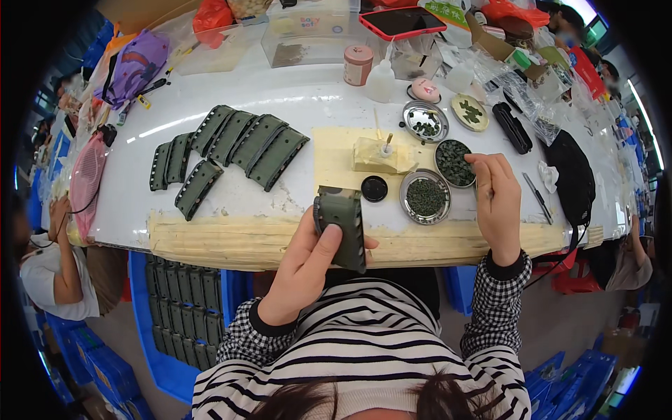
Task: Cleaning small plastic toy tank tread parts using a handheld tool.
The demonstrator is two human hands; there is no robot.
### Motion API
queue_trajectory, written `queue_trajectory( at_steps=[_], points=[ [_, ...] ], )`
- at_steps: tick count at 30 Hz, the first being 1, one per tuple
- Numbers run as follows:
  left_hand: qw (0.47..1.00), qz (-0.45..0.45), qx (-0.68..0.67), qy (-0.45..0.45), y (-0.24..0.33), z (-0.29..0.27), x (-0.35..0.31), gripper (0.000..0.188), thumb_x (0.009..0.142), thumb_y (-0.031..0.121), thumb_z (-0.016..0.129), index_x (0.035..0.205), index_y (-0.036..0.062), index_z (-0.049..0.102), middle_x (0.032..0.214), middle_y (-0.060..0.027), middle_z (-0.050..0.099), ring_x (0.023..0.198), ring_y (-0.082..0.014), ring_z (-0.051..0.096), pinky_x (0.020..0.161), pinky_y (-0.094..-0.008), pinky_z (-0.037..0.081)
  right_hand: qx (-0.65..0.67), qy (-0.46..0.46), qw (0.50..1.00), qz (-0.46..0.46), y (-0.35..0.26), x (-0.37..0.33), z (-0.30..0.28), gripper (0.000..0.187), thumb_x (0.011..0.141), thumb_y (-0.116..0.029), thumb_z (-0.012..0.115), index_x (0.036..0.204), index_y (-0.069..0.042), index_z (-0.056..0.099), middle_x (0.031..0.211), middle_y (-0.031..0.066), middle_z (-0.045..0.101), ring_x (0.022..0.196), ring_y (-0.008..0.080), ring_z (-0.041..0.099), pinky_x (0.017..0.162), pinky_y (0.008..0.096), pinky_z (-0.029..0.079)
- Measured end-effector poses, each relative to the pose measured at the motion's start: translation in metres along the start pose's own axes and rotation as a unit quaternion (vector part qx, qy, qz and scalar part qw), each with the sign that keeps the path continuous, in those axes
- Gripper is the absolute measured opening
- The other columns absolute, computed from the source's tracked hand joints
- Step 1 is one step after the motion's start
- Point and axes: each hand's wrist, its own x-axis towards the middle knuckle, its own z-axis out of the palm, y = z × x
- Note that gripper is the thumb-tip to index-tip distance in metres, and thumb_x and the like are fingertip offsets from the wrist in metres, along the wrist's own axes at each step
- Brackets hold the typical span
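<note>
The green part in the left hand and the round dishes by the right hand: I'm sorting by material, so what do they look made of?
The green part in the left hand looks like moulded plastic: matt olive surface, no glare, a row of small notches along its edge. The round dishes near the right hand look like metal, probably steel or tin: bright silvery rims that catch the light. Neither is certain from the look alone.

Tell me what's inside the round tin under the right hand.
The round tin holds small dark green pieces. The right hand covers its right edge, so anything there is hidden.
</note>
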Motion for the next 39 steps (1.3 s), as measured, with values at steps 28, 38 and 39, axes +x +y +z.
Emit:
queue_trajectory(
  at_steps=[28,38,39],
  points=[
    [0.991,0.096,0.094,-0.006,-0.017,-0.009,0.003,0.027,0.1,0.008,0.043,0.123,-0.0015,0.034,0.117,-0.0165,0.057,0.11,-0.0228,0.061,0.094,-0.0372,0.052,-0.063,-0.131,0.989,0.024,0.008,0.02,0.015,0.021,0.072,0.009,0.06,0.091,0.001,0.061,0.084,0.0125,0.063,0.076,0.0287,0.065,0.067,0.0353,0.05],
    [0.991,0.098,0.094,-0.007,-0.019,-0.01,0.003,0.027,0.1,0.008,0.044,0.123,-0.0012,0.035,0.117,-0.0173,0.057,0.108,-0.0224,0.062,0.094,-0.0373,0.052,-0.064,-0.124,0.99,-0.002,0.011,0.018,0.015,0.019,0.073,0.008,0.059,0.09,0.0,0.058,0.084,0.0126,0.062,0.074,0.0302,0.064,0.065,0.0371,0.05],
    [0.991,0.097,0.096,-0.004,-0.02,-0.01,0.003,0.028,0.1,0.008,0.044,0.124,-0.0013,0.035,0.116,-0.0176,0.058,0.107,-0.0223,0.062,0.094,-0.037,0.052,-0.074,-0.124,0.99,-0.008,0.011,0.018,0.015,0.019,0.073,0.008,0.058,0.091,0.0,0.057,0.084,0.0128,0.062,0.073,0.0309,0.063,0.064,0.0375,0.049]
  ],
)
